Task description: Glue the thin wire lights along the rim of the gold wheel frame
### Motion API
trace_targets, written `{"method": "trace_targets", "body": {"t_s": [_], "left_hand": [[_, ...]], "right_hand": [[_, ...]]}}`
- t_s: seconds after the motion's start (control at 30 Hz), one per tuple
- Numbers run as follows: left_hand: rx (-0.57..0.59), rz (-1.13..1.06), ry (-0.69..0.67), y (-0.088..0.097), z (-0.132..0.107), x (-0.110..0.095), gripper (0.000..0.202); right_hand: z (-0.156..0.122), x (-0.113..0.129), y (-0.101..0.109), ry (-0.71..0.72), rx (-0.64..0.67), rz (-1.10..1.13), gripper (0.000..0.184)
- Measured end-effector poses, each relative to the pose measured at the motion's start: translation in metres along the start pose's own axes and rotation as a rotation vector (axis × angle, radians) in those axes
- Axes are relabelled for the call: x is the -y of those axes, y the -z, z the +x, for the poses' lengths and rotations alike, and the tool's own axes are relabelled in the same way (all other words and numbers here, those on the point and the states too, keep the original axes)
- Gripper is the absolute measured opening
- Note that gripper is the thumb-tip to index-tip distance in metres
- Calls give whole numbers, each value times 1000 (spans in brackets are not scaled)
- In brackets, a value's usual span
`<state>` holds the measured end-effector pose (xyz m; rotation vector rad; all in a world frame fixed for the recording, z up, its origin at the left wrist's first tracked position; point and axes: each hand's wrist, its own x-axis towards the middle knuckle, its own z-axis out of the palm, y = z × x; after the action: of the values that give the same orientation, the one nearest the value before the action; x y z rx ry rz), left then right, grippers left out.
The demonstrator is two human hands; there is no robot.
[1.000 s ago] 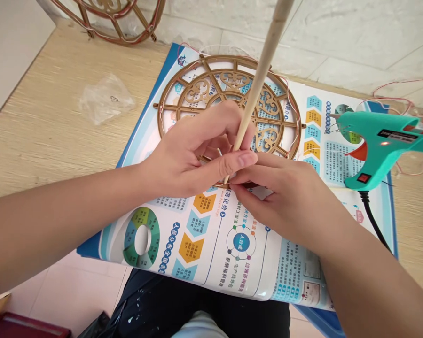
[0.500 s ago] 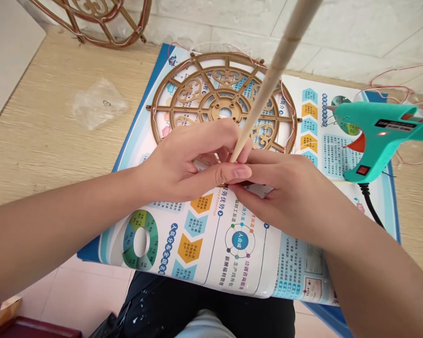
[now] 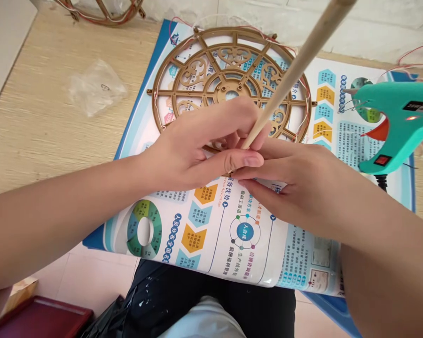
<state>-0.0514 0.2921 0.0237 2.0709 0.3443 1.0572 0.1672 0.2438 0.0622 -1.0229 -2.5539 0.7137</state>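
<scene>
A long wooden stick (image 3: 296,68) rises steeply from my hands toward the top right. My left hand (image 3: 197,145) pinches its lower end between thumb and fingers. Against it from the right, my right hand (image 3: 303,188) has its fingers closed at the same spot; what they hold is hidden. Both hands hover over the near rim of a round brown fretwork frame (image 3: 211,70) with thin red and white wires along its edge. The frame lies on a printed poster (image 3: 211,234).
A teal glue gun (image 3: 398,122) with a red switch and black cord stands on the poster at the right. A crumpled clear plastic bag (image 3: 95,87) lies on the wooden table (image 3: 38,117) at the left. A second brown frame (image 3: 102,9) leans at the back.
The view has shifted, so the frame and hands sit a little more to the right and higher. The stick leans further right. Both hands keep their grip at its lower end.
</scene>
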Motion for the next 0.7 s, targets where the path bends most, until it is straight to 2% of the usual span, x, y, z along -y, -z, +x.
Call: {"method": "trace_targets", "body": {"t_s": [0.17,0.27,0.37,0.47,0.57,0.7], "left_hand": [[-4,-84,7,-1,0,2,9],[0,1,54,0,0,1,10],[-35,60,26,0,0,0,14],[-59,67,-4,0,0,1,16],[-47,94,38,0,0,1,13],[-65,64,26,0,0,1,10]], "right_hand": [[0,-1,1,17,0,-22,26],[2,0,3,32,-7,-39,26],[3,2,6,16,-43,-42,24],[3,3,7,-16,-73,-40,25],[1,2,6,7,-63,-79,22],[-2,0,4,30,-57,-104,23]]}}
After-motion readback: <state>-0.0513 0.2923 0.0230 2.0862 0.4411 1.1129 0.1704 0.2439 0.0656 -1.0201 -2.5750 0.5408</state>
